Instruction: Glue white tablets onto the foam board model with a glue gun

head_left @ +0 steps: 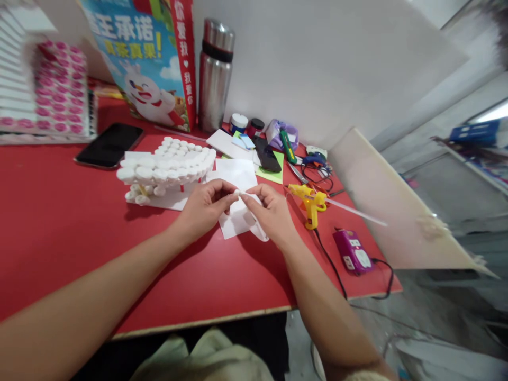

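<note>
My left hand (206, 203) and my right hand (270, 211) meet over the red table (59, 222), fingertips pinched together on a small white rolled paper piece (239, 193). A white paper sheet (238, 219) lies under them, with a strip of it hanging below my right palm. Just left of my left hand stands a white model built of many small paper rolls (166, 166) on a white base. A yellow hot glue gun (311, 201) with a white glue stick rests to the right of my right hand.
A black phone (110, 144) lies at the back left, a steel flask (215, 74) and a printed box (146, 58) behind. Small jars, a green knife, scissors and a blue tool clutter the back right. A purple power socket (352, 251) sits near the table's right edge beside a leaning board (397, 206).
</note>
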{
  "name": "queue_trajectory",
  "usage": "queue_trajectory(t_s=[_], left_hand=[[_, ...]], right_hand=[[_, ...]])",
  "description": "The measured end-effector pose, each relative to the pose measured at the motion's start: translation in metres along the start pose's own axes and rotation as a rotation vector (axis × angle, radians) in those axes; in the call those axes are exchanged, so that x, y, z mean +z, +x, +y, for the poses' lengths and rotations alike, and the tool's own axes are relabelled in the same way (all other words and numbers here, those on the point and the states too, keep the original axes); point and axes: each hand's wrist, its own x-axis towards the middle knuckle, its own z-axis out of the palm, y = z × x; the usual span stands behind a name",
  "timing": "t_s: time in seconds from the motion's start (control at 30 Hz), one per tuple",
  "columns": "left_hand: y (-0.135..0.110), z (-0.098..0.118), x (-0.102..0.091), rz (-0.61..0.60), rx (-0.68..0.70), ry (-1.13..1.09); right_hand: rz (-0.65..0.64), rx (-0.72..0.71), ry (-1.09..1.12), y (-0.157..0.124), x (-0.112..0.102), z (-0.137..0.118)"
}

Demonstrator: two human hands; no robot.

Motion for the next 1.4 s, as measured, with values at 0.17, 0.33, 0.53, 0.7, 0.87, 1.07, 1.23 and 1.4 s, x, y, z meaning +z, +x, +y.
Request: queue_trajectory(t_s=[0.17,0.33,0.53,0.7,0.87,1.07,1.23,1.4], left_hand=[[-0.004,0.001,0.008,0.09,0.053,0.067],[-0.009,0.0,0.01,0.194,0.281,0.282],[-0.012,-0.007,0.009,0.233,0.484,0.429],[-0.013,-0.006,0.013,0.174,0.447,0.347],[-0.009,0.002,0.005,0.103,0.185,0.131],[0.0,0.008,-0.006,-0.094,0.102,0.006],[-0.003,0.008,-0.002,-0.11,0.007,-0.013],[-0.007,0.007,0.002,-0.05,0.02,0.04]], right_hand=[[0.152,-0.225,-0.315,-0.008,0.01,-0.002],[0.133,-0.308,-0.367,-0.013,0.011,-0.004],[0.093,-0.32,-0.316,-0.011,0.008,-0.001],[0.134,-0.3,-0.321,-0.01,0.005,-0.001],[0.069,-0.279,-0.283,-0.007,-0.003,-0.003],[-0.001,-0.26,-0.223,-0.005,-0.009,-0.002],[0.018,-0.244,-0.255,-0.007,-0.008,-0.002],[0.063,-0.334,-0.362,-0.012,-0.001,-0.005]])
